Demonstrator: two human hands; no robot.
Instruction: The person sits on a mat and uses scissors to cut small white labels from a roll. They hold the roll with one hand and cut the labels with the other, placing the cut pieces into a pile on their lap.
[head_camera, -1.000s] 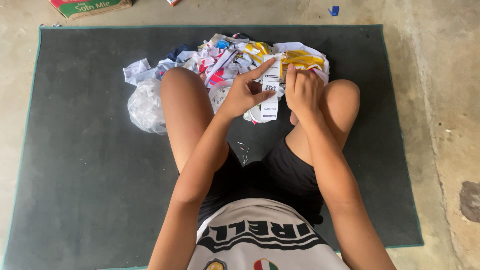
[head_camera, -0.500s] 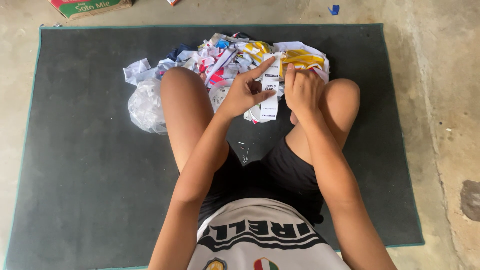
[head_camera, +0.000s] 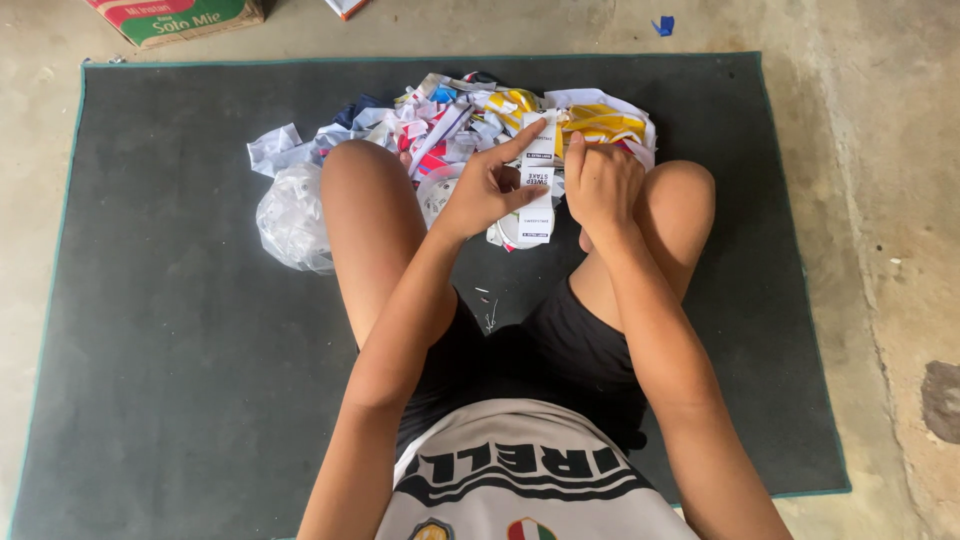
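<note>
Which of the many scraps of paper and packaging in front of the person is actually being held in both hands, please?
The long white strip with small dark labels: it stands upright between the left hand and the right hand, while the other scraps lie loose in the pile on the dark mat.

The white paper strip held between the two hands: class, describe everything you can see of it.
The white paper strip is a long narrow label, seemingly thin printed paper, with dark blocks of print along its length. It stands roughly upright above the person's lap, in front of the heap of paper scraps. The left hand pinches it from one side, index finger stretched to its top end; the right hand grips the other edge. Its lower end overlaps more white paper.
</note>
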